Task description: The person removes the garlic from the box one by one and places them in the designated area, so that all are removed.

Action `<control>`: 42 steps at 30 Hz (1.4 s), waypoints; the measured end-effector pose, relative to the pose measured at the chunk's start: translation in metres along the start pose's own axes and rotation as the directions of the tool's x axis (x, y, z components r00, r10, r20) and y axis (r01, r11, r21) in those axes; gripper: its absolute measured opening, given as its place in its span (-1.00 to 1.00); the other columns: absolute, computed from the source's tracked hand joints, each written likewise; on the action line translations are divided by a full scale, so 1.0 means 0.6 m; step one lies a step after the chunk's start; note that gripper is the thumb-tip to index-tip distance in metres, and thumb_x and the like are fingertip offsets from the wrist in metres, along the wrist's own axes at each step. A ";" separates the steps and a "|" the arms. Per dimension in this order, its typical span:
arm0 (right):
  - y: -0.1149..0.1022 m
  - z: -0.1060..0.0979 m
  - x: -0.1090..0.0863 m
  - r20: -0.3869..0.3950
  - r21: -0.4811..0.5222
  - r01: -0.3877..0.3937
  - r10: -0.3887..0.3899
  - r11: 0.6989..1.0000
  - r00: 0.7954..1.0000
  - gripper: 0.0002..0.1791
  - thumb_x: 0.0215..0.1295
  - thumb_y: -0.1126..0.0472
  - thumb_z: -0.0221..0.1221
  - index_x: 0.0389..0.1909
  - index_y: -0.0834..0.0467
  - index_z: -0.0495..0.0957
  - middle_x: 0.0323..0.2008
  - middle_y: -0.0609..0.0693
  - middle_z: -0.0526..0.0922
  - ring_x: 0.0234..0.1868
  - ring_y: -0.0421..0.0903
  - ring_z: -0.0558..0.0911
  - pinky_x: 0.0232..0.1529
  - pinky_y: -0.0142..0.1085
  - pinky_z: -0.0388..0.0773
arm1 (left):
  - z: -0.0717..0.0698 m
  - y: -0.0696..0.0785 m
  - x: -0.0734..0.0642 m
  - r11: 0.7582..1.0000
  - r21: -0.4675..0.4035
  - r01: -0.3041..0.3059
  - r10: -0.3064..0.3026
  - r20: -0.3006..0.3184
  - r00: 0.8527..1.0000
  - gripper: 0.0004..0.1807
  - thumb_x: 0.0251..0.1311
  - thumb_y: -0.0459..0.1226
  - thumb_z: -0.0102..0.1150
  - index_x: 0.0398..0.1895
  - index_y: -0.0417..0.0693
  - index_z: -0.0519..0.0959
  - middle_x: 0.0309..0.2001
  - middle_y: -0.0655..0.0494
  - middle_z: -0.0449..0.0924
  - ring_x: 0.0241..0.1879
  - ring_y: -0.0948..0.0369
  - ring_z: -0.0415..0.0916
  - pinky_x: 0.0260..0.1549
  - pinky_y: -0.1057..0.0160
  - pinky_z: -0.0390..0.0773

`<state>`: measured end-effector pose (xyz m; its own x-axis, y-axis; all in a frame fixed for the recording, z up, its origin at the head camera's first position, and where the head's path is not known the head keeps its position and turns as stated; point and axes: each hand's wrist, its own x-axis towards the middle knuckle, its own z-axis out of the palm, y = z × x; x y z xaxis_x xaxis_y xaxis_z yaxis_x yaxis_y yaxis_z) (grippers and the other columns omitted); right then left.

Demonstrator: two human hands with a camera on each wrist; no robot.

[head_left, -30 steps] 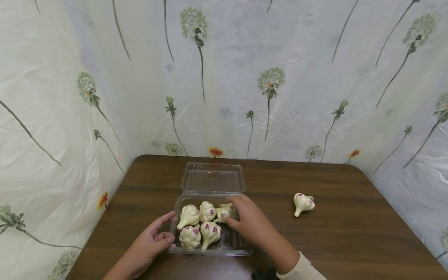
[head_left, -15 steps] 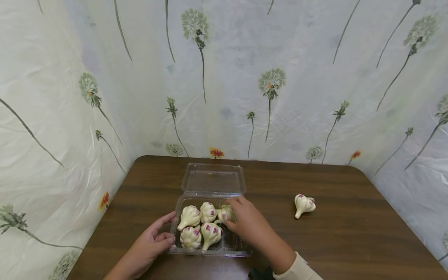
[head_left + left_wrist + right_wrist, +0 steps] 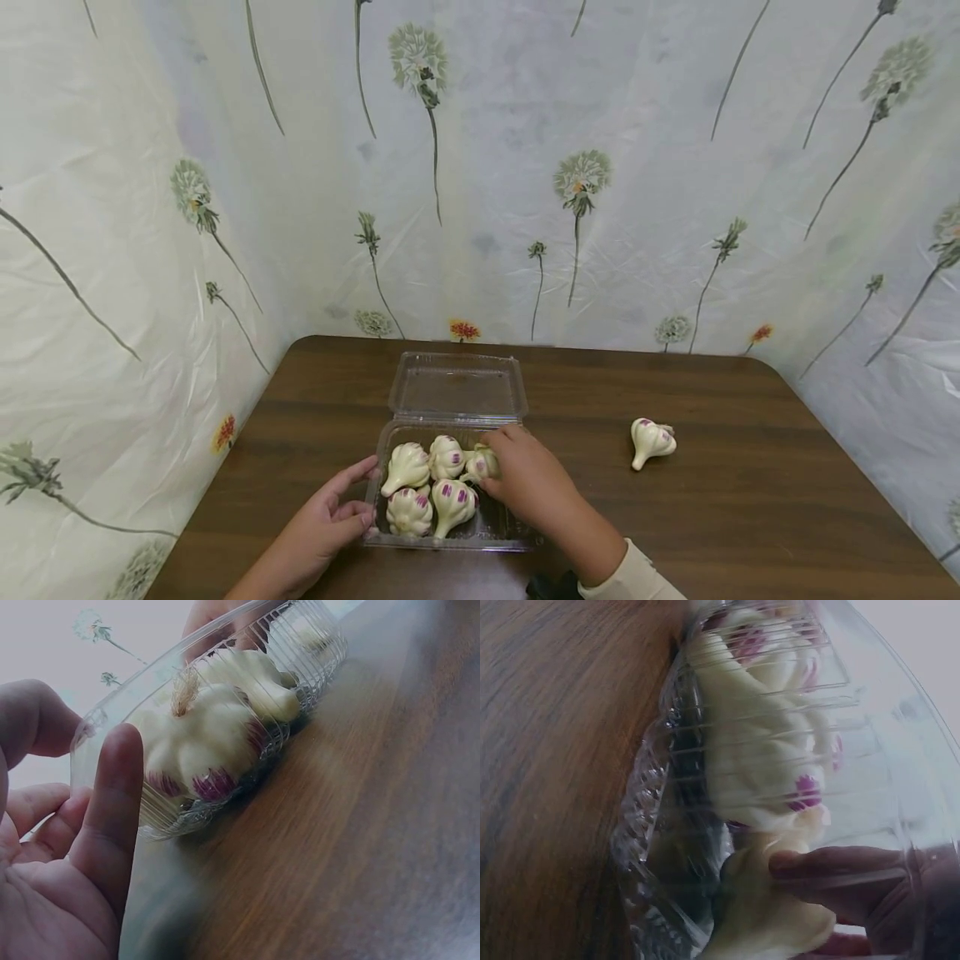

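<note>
A hinged clear plastic container (image 3: 495, 525) sits on the brown table with its lid (image 3: 459, 385) folded back. Several white garlic bulbs with purple marks lie inside, among them a bulb (image 3: 453, 503) at the front with its stem toward me. My right hand (image 3: 534, 477) reaches in from the right, thumb and fingers pinching the garlic bulb (image 3: 481, 463) at the back right; the hand partly covers it. At the container's left rim, my left hand (image 3: 327, 518) holds the edge, its thumb (image 3: 112, 780) against the ribbed wall in the left wrist view.
One more garlic bulb (image 3: 652, 442) lies on the table (image 3: 735, 500), right of the container. A dark object (image 3: 552, 586) shows at the front edge beside the right sleeve (image 3: 630, 577). Flower-printed sheeting (image 3: 480, 167) hangs behind the table and on both sides.
My right hand has shifted slightly left inside the container, and the bulb in it sits closer to the neighbouring bulb. My left hand stays at the rim; the other bulbs keep their places.
</note>
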<state>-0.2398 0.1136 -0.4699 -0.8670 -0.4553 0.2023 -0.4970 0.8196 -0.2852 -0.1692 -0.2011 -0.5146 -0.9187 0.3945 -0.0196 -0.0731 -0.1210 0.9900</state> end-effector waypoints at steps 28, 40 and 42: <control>0.013 -0.014 0.002 0.030 0.175 -0.050 0.045 0.983 0.999 -0.46 0.30 0.05 0.46 0.22 0.16 0.60 0.20 0.08 0.59 0.23 0.06 0.62 0.22 0.01 0.62 | 0.000 0.000 0.003 1.000 -0.002 -0.015 0.015 -0.004 1.000 -0.13 0.43 -0.46 0.15 0.67 -0.27 -0.07 0.53 -0.36 -0.14 -0.08 0.34 0.53 -0.09 0.39 0.68; 0.018 -0.017 -0.002 -0.011 0.316 -0.100 0.110 0.943 0.994 -0.43 0.29 0.06 0.46 0.27 0.12 0.59 0.29 0.06 0.56 0.31 0.10 0.57 0.29 0.07 0.56 | -0.001 -0.003 0.001 1.000 0.005 -0.016 0.016 -0.002 1.000 -0.13 0.43 -0.47 0.14 0.67 -0.29 -0.09 0.53 -0.38 -0.16 -0.08 0.34 0.53 -0.08 0.39 0.68; 0.019 -0.017 -0.006 -0.040 0.323 -0.102 0.121 0.941 0.992 -0.44 0.27 0.08 0.48 0.25 0.12 0.59 0.27 0.04 0.57 0.28 0.07 0.58 0.27 0.04 0.58 | -0.001 -0.004 0.001 1.000 0.008 -0.015 0.015 -0.002 1.000 -0.13 0.43 -0.47 0.14 0.67 -0.29 -0.09 0.53 -0.37 -0.16 -0.09 0.35 0.53 -0.08 0.39 0.68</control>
<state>-0.2422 0.1283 -0.4642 -0.9187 -0.3384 0.2038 -0.3910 0.7053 -0.5914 -0.1699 -0.2010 -0.5170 -0.9204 0.3909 -0.0051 -0.0563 -0.1196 0.9912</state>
